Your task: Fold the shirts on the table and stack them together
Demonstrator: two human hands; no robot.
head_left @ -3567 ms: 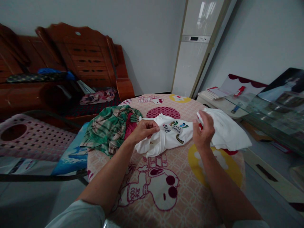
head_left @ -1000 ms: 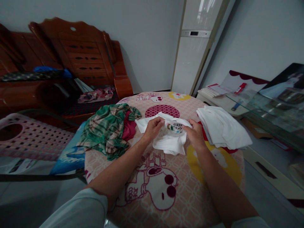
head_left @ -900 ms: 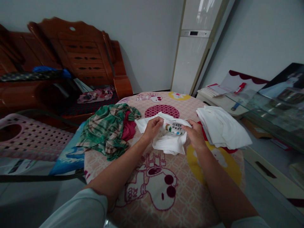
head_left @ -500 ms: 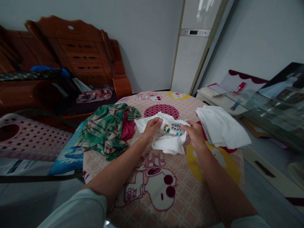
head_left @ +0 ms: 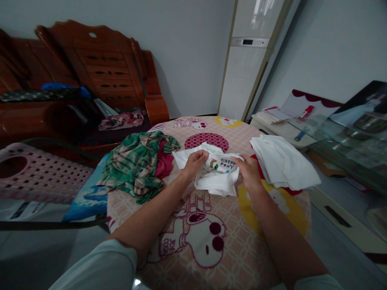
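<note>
A small white T-shirt (head_left: 216,180) with a coloured print reading "PONY" lies bunched on the round table (head_left: 242,249), which wears a pink cartoon-dog cloth. My left hand (head_left: 195,162) is closed on the shirt's left side. On its right side, my right hand (head_left: 249,172) grips the fabric too. The printed patch shows between my two hands. More of the white cloth spreads behind my left hand.
A crumpled green plaid garment (head_left: 136,165) over a red one (head_left: 165,165) lies left of the shirt. Folded white clothes (head_left: 284,163) are stacked at the right. A wooden bench (head_left: 99,76), a pink perforated stool (head_left: 39,173), a tall white air conditioner (head_left: 244,64) and a glass-topped cabinet (head_left: 338,137) surround the table.
My right hand left the folded white stack and took hold of the shirt. Both hands drew closer together, gathering the shirt into a smaller bundle with the print on top.
</note>
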